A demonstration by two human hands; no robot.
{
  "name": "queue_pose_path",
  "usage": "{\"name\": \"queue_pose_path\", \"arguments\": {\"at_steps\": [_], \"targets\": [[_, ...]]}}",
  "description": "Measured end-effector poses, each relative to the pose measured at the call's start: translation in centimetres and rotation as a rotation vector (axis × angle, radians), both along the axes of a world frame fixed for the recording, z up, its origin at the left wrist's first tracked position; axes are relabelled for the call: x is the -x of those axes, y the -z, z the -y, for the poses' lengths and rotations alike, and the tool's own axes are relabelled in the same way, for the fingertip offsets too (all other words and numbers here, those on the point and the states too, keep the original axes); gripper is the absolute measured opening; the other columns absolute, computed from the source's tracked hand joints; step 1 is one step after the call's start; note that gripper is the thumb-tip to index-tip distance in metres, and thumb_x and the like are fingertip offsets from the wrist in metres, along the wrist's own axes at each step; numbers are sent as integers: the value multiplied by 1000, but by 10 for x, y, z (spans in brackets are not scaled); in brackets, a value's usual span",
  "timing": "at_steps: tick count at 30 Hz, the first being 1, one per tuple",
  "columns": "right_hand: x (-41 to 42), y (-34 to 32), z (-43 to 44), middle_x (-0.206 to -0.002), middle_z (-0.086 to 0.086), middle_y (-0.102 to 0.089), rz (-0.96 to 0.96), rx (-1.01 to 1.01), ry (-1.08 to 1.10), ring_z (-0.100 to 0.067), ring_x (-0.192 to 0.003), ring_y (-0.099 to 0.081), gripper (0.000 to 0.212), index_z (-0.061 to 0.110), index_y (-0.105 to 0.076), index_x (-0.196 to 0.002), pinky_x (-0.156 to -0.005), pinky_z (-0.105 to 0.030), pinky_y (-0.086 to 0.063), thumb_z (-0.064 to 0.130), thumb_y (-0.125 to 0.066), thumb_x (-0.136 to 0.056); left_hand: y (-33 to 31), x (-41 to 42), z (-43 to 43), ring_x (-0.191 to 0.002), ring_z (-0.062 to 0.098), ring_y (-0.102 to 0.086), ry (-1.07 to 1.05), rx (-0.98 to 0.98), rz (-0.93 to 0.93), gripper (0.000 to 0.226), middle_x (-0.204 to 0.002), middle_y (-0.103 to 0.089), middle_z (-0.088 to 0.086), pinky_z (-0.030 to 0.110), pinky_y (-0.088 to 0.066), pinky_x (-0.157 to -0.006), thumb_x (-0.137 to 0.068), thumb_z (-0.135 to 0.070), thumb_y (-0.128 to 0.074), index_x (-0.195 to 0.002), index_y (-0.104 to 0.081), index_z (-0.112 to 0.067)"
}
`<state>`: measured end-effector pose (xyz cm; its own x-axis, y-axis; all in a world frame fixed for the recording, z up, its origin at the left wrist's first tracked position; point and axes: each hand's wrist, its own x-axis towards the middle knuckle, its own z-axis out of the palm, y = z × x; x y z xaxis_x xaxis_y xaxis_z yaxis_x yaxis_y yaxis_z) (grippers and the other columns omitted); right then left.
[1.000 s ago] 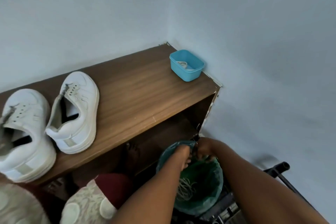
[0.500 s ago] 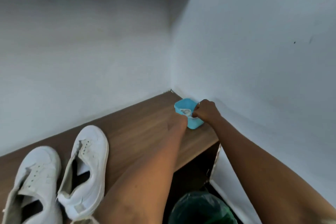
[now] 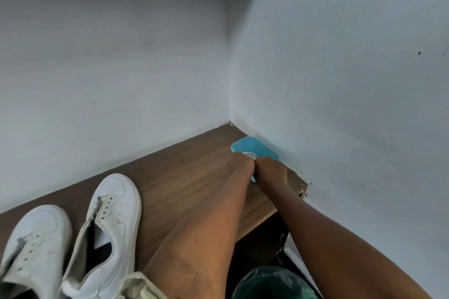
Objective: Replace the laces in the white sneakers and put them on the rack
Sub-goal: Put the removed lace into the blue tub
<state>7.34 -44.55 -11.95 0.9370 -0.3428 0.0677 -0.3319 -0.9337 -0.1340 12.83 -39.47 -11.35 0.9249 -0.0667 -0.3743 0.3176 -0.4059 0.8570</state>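
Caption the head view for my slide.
Left hand and right hand meet over a small blue plastic tub in the wooden rack's corner; two unlaced white sneakers sit left.

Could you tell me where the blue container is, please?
Head view, right of centre: the blue container sits in the far right corner of the rack top by the wall, left hand and right hand at its near edge.

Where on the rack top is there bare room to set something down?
Free: rack top between the right-side sneaker and the left forearm, back to the wall. Crowded: the corner, where left hand and right hand meet at the tub, and the left end, filled by both sneakers.
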Motion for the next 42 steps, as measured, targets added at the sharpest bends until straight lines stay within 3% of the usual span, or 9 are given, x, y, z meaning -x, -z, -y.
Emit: {"name": "queue_pose_path", "arguments": {"at_steps": [4, 12, 16, 22, 26, 30, 32, 34, 42], "targets": [[14, -5, -30, -111, -3, -67, -8, 0, -57, -20, -104, -63, 24, 13, -60, -116, -98, -33, -44, 17, -45, -98, -2, 9, -28, -115, 27, -55, -99, -81, -5, 32, -126, -56, 14, 31, -47, -95, -97, -13, -44, -126, -49, 0], [31, 4, -120, -106, -5, -68, 2, -81, -223, -18, -99, -63, 27, 13, -63, -113, -118, -38, -21, 7, -42, -97, 6, 23, -127, -100, 28, -62, -248, -182, 38, 28, -115, -62, 16, 37, -54, -86, -92, -13, -52, -117, -58, -1], [38, 6, -156, -108, -5, -67, 0, -119, -252, -17, -102, -63, 25, 11, -60, -116, -118, -38, -22, 8, -45, -97, 7, 29, -169, -90, 23, -64, -277, -248, 75, 23, -107, -65, 13, 31, -56, -76, -92, -12, -53, -111, -60, 0], [43, -2, -186, -112, -6, -66, -45, -183, -300, -18, -101, -64, 24, 10, -59, -118, -95, -31, -48, 10, -45, -98, 4, 34, -199, -92, 22, -65, -278, -297, 42, 22, -107, -65, 12, 27, -55, -77, -95, -14, -51, -113, -58, -3], [40, -8, -187, -114, -7, -63, -149, -260, -348, -19, -101, -63, 22, 9, -57, -116, -90, -30, -49, 15, -47, -97, 5, 36, -205, -98, 24, -64, -251, -286, 24, 23, -112, -64, 13, 29, -53, -81, -96, -12, -48, -115, -57, -2], [19, -12, -173, -95, -10, -65, -200, -314, -331, -20, -81, -59, 17, 9, -53, -76, -70, -28, -45, 18, -49, -89, 9, 38, -212, -103, 25, -63, -205, -287, 16, 28, -115, -64, 13, 31, -52, -89, -95, -15, -51, -119, -58, -3], [4, -15, -167, -93, -8, -67, -112, -349, -250, -18, -79, -60, 20, 7, -65, -87, -67, -26, -46, 14, -47, -88, 11, 36, -218, -103, 25, -63, -182, -264, 19, 28, -114, -65, 13, 28, -51, -83, -93, -15, -54, -118, -60, -3], [-10, -16, -164, -105, -8, -69, -34, -359, -185, -21, -91, -64, 28, 10, -70, -105, -79, -30, -52, 10, -47, -89, 13, 33, -224, -106, 26, -61, -170, -258, 35, 27, -116, -64, 14, 28, -47, -80, -95, -14, -49, -116, -61, -2], [-48, -1, -187, -126, -13, -57, -173, -95, -254, -28, -114, -57, 32, 4, -53, -125, -92, -35, -48, 5, -51, -93, 16, 22, -233, -111, 25, -56, -115, -150, 145, 39, -131, -54, 10, 35, -51, -90, -95, -8, -42, -133, -47, -13]]}}
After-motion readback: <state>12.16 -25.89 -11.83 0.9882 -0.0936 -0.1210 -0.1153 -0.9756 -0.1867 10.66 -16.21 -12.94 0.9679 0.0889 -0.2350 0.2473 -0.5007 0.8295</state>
